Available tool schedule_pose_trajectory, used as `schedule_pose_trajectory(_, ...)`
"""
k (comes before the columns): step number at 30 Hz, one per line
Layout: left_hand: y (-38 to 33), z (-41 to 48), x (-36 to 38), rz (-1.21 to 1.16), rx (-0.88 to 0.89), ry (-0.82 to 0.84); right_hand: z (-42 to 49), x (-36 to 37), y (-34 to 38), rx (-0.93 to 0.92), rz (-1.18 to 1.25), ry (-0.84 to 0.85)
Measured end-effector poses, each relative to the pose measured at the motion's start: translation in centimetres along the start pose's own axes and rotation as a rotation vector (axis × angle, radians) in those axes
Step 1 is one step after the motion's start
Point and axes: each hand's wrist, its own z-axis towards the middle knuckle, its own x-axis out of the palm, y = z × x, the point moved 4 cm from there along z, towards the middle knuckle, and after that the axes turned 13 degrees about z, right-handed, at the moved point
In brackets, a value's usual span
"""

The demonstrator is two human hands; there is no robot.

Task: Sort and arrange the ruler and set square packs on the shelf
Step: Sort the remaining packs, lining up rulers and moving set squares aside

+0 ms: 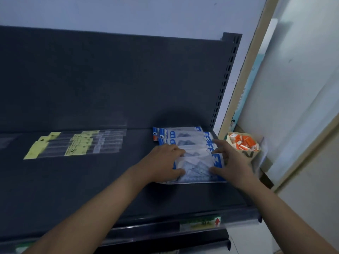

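One head-worn wide-angle camera looks forward and down onto the dark shelf (82,180) from close by. It faces the back panel (110,79).

Dim overall, cool blue cast. The dark shelf (73,180) swallows light and shows little surface detail. A soft round shadow sits on it at 12 and 6 o'clock of the set square packs (192,139). Weak sheen on the ruler packs (102,142), 9 o'clock. The brightest zone is the wall (302,88) at 3 o'clock. Whole frame is soft, pack print unreadable. Wide-angle bowing at the edges; the upright (227,76) at 1 o'clock leans.
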Motion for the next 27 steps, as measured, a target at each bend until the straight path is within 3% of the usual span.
schedule_pose_trajectory(8, 0.0, 0.0, -0.3, -0.04, -0.132, 0.054, 2.6, 0.7, -0.6, -0.164, -0.237, 0.185)
schedule_pose_trajectory(11, -0.5, -1.2, -1.4, 0.052, -0.251, -0.026, 3.4, 0.8, 0.3, -0.24, -0.314, 0.143)
schedule_pose_trajectory(15, -0.4, -4.4, -3.0, 0.147, -0.445, -0.077, 3.6, 2.2, 2.7, -0.334, -0.224, 0.12)
schedule_pose_trajectory(27, 7.4, -26.1, -7.3, 0.414, -0.907, 0.025, -3.5, 20.2, 20.0, -0.69, -0.075, 0.391)
